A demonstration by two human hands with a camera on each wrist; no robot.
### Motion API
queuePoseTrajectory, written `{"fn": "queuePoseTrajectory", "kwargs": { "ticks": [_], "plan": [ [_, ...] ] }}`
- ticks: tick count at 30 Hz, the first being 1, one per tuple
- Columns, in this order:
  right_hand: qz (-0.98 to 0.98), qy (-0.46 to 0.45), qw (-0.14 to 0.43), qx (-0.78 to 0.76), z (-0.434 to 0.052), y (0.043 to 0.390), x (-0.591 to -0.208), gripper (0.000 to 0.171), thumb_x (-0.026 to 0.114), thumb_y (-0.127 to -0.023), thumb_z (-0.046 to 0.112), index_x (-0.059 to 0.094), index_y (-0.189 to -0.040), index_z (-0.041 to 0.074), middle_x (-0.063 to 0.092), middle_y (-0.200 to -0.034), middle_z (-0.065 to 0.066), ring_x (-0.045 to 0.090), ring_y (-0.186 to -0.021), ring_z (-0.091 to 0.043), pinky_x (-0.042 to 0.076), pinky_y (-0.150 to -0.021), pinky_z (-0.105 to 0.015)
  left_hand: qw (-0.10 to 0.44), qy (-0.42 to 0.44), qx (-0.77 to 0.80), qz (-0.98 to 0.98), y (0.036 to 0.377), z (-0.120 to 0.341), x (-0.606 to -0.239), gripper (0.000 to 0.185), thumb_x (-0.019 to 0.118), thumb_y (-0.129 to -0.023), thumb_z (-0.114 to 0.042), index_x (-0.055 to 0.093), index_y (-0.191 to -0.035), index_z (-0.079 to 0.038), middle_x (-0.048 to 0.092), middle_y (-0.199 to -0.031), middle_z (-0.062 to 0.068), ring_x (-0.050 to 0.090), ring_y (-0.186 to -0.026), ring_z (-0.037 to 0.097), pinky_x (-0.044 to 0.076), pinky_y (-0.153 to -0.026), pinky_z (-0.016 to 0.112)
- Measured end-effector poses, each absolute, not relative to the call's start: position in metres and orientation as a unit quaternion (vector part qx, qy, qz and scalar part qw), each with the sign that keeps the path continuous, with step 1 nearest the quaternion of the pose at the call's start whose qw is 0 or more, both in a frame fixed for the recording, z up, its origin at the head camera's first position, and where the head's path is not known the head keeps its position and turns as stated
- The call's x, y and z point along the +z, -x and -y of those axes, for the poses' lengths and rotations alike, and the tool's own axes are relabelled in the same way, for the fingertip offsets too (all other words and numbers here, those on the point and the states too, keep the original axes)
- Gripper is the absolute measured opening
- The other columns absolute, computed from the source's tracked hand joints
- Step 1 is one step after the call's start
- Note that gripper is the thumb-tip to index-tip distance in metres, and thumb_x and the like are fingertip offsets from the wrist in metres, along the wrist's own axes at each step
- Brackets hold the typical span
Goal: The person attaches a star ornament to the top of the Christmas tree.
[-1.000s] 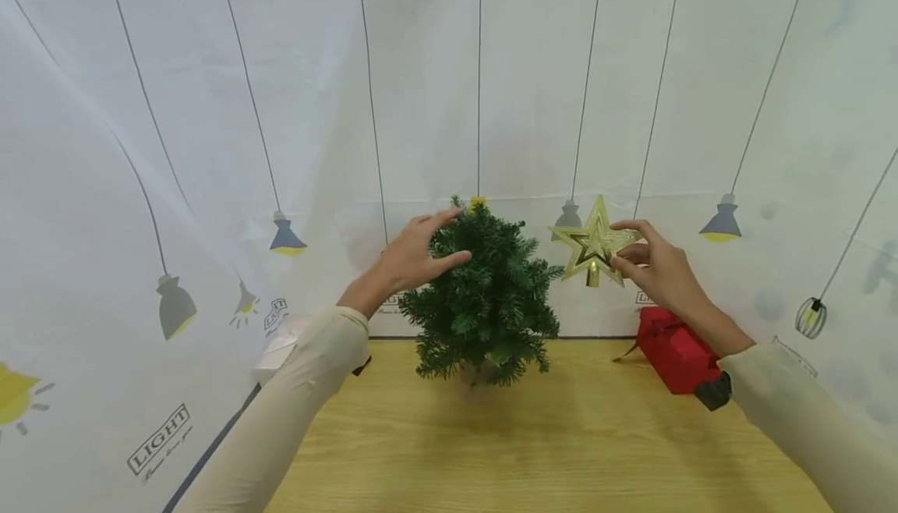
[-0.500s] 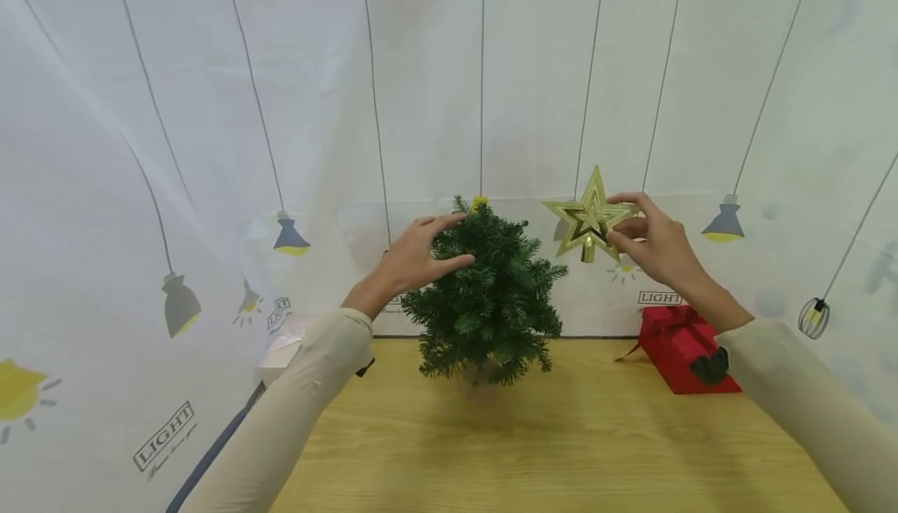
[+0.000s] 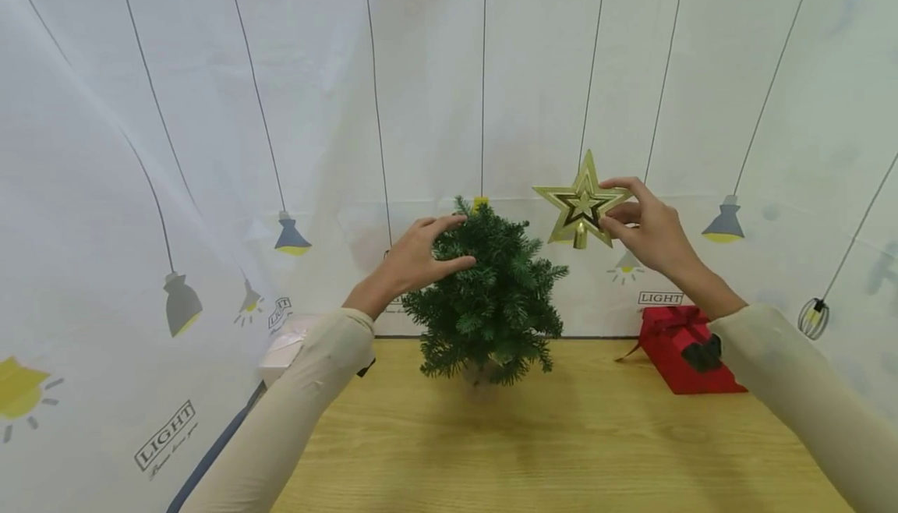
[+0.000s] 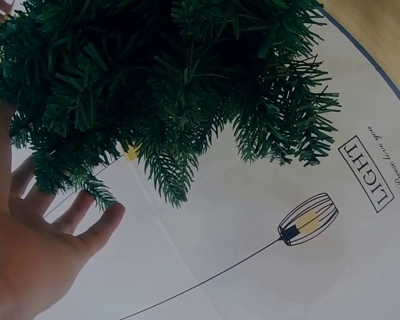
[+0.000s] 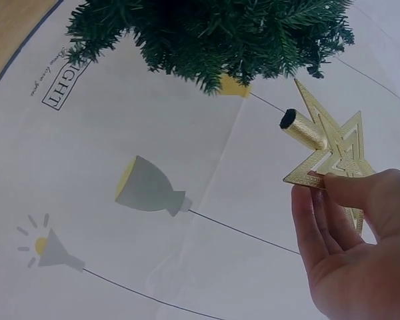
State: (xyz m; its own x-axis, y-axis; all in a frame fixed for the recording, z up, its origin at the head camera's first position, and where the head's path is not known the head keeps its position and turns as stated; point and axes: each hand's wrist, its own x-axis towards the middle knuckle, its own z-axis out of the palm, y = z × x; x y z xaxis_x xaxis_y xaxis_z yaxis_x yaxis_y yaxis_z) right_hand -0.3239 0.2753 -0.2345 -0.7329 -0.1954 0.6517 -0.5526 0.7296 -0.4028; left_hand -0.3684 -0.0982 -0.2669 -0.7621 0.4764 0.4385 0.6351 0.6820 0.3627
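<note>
A small green artificial Christmas tree (image 3: 491,287) stands upright on the table. My left hand (image 3: 421,252) is at the upper left of the tree, thumb and fingers spread apart. In the left wrist view its fingers (image 4: 73,213) reach behind the outer branches. To the right of the tree top, my right hand (image 3: 655,224) pinches one point of a gold star tree topper (image 3: 584,205) between thumb and fingers. The star is upright, its short tube pointing down. In the right wrist view the open end of that tube (image 5: 305,129) faces the tree.
A red gift box (image 3: 691,353) with a ribbon sits on the wooden table (image 3: 533,451) at the right, partly covered by the right sleeve. A pale box (image 3: 284,349) is behind the left forearm. White cloth (image 3: 421,68) printed with lamps hangs behind the tree.
My right hand has raised the star and brought it slightly left, closer to the tree top. The left hand stays almost where it was beside the tree.
</note>
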Motion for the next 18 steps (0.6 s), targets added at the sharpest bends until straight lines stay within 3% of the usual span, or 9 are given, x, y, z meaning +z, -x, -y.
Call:
{"fn": "queuePoseTrajectory", "kwargs": {
  "ticks": [8, 18],
  "plan": [
    [0.864, -0.244, 0.306, 0.316, -0.258, 0.326, -0.219, 0.052, 0.066, -0.103, 0.008, 0.048, -0.151, 0.013, 0.077, -0.105, -0.021, 0.074, -0.094, -0.037, 0.046, -0.067, -0.010, 0.153, 0.306, -0.252, 0.905, 0.368, 0.101, -0.265, 0.080, 0.070, -0.095, -0.057, 0.039, -0.162, -0.028, 0.040, -0.162, 0.013, 0.035, -0.150, 0.036, 0.040, -0.112, 0.065],
    [0.851, -0.231, 0.324, 0.343, -0.230, 0.338, -0.206, 0.050, 0.066, -0.102, 0.008, 0.050, -0.149, 0.017, 0.077, -0.104, -0.017, 0.074, -0.096, -0.033, 0.047, -0.071, -0.015, 0.152, 0.307, -0.247, 0.906, 0.364, 0.102, -0.265, 0.079, 0.070, -0.095, -0.057, 0.039, -0.162, -0.027, 0.041, -0.162, 0.013, 0.034, -0.151, 0.035, 0.040, -0.113, 0.065]
  ]
}}
